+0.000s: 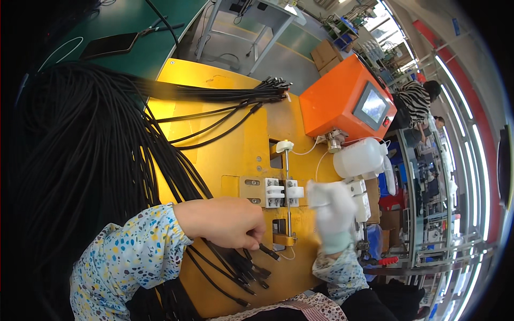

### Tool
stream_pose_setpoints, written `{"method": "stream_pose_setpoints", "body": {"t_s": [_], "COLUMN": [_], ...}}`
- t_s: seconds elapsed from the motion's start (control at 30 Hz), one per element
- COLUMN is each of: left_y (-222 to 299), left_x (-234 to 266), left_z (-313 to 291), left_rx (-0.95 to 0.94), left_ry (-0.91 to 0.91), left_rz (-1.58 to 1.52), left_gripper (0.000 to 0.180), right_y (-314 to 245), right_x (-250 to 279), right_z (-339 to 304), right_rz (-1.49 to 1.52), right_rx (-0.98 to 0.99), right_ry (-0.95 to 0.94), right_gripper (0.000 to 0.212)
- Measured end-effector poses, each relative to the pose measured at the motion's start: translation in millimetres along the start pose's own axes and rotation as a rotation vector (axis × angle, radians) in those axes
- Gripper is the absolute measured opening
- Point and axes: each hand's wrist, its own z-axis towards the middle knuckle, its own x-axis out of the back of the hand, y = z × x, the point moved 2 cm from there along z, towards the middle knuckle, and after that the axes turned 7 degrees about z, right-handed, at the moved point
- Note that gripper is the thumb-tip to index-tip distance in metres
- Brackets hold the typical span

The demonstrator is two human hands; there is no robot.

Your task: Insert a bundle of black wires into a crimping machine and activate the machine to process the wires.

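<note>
- Pinched between thumb and fingertips of the bare left hand (222, 222): slim black rubbery cable (269, 252), plug end poking out rightward, angled toward the front right corner of the flat yellow bench (222, 158).
- Cannot tell the grip of the blurred, white-gloved right hand (332, 208), over the bench's right edge.
- Translucent white plastic jug (356, 159), contents indistinct, near that right edge.
- Thick tangle of black cables (91, 139) across the left edge.

Right of centre, the white-gloved right hand (333, 211) is blurred. At lower centre, the left hand (225, 221) hides part of 1 black cable (269, 252). Far left, the cable bundle (80, 117) fades into darkness.
</note>
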Motion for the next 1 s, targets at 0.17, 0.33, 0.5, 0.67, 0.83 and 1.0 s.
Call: {"method": "stream_pose_setpoints", "body": {"t_s": [0.17,0.33,0.5,0.67,0.83,1.0], "left_y": [3.6,3.2,-3.7,-2.9,-3.9,9.5], "left_x": [2.2,3.1,1.7,1.5,2.8,8.0], "left_z": [-4.1,1.1,2.5,-1.4,-1.3,-3.9], "left_rx": [0.06,0.016,-0.004,0.004,0.006,-0.001], "left_ry": [-0.041,-0.016,-0.038,-0.007,-0.02,0.166], "left_rz": [-0.046,-0.025,-0.041,-0.062,-0.077,-0.183], "left_gripper": [0.02,0.02,0.02,0.02,0.019,0.017], "right_y": [58.4,48.5,-31.6,-40.1,-37.6,-24.5], "right_x": [48.2,68.3,34.1,21.2,16.9,29.8], "right_z": [1.2,-19.3,-38.1,-52.2,-61.4,-48.1], "right_rz": [-0.306,-0.377,0.177,0.174,0.124,0.281], "right_rx": [-0.207,-0.298,-0.29,-0.313,-0.224,-0.191], "right_ry": [-0.049,-0.103,-0.728,-0.617,-0.533,-0.607], "right_gripper": [0.01,0.014,0.019,0.02,0.019,0.023]}}
